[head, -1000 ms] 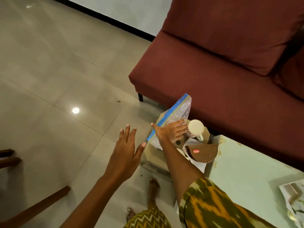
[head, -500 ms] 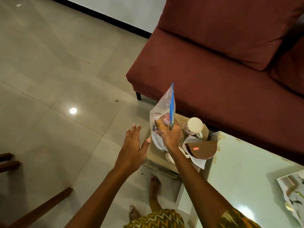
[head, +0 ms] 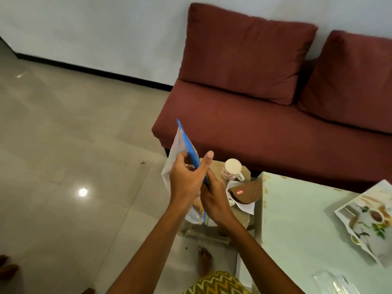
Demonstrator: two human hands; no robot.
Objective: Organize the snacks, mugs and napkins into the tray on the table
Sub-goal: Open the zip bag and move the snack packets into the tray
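A clear snack bag with a blue zip strip (head: 180, 143) stands upright between both my hands, above a cardboard box (head: 216, 166) on the floor. My left hand (head: 186, 179) grips the bag's left side, thumb up against the blue strip. My right hand (head: 214, 198) holds the bag lower on its right side. In the box stand a white mug with red flower print (head: 232, 171) and a brown half-round snack pack (head: 247, 193) lying on white napkins (head: 246, 206). A floral tray (head: 369, 219) rests on the pale green table (head: 301, 230) at the right.
A maroon sofa (head: 265, 115) stands behind the box and table. A clear glass object (head: 333, 281) shows at the table's near edge. My bare foot (head: 204, 259) is on the tiled floor below the box. Wooden furniture legs (head: 8, 270) poke in at the lower left.
My left hand moved right and closed on the snack bag beside my right hand. The bag has risen out of the box. The view has tilted up, showing more sofa and table.
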